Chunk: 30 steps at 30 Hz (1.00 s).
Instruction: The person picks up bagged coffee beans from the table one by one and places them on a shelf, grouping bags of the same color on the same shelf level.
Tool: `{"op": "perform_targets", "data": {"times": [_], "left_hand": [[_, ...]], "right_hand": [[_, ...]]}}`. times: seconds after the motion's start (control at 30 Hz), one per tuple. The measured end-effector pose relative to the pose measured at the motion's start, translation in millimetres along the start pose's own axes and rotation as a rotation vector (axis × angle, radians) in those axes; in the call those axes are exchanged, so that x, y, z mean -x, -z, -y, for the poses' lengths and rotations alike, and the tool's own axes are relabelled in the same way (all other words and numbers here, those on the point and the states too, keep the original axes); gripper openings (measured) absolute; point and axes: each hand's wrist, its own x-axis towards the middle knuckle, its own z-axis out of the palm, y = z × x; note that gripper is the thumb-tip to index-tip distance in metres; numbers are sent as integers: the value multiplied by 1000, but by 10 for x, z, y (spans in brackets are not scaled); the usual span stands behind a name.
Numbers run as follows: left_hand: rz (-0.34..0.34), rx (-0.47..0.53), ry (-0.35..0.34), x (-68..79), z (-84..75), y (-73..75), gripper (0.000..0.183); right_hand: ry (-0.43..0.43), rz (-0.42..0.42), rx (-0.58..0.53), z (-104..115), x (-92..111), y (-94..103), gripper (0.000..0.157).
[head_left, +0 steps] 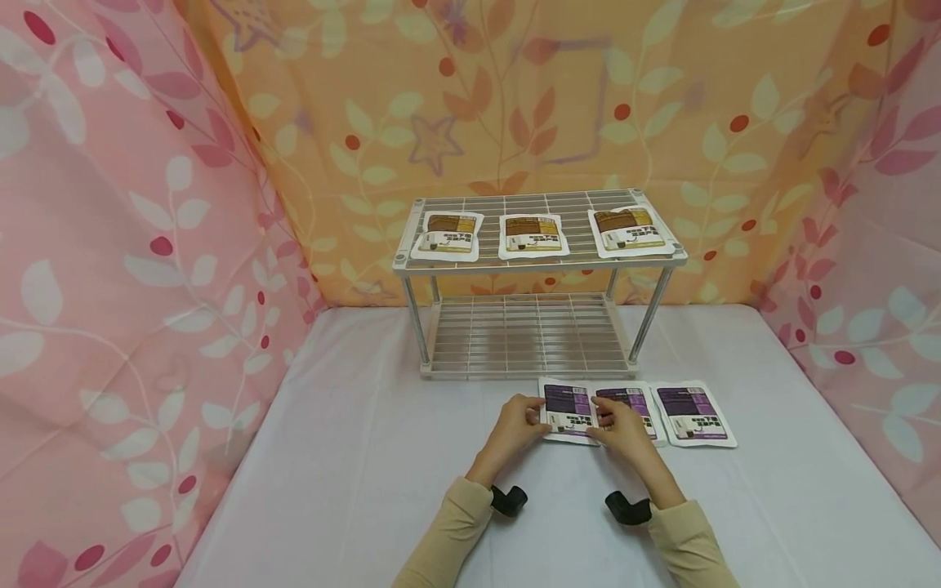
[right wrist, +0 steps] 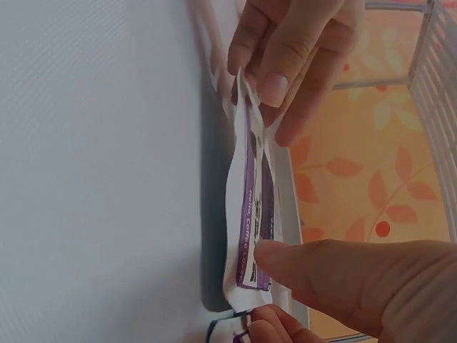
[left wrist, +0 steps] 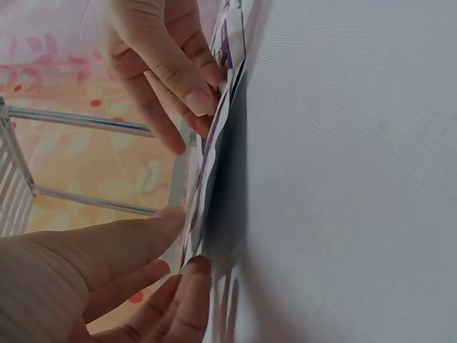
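A flat white coffee packet with a purple label is held between both hands in front of the rack. My left hand pinches its left edge, thumb on the printed face and fingers behind. At its right edge, my right hand pinches it, the thumb lying on the label. In the right wrist view the packet is edge-on, with a shadow along it on the cloth. A second purple packet lies just right, partly covered by the right hand. Beyond it is a third purple packet.
A white two-tier wire rack stands behind the packets. On its top shelf lie three yellow-brown packets: left, middle and right. White cloth covers the table. Floral curtains hang around it.
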Motion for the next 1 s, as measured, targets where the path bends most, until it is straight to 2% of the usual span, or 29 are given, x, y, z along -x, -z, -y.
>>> {"op": "perform_targets", "data": {"times": [0.33,0.77,1.0], "left_hand": [[-8,65,5,28,21,-2,48],[-36,96,-19,43,13,48,47],[-62,110,-18,12,21,82,48]], "right_hand": [[-32,-4,8,11,20,-42,55],[-72,-25,-123,21,-23,-15,63],[-59,-30,-143,43,-54,3,63]]}}
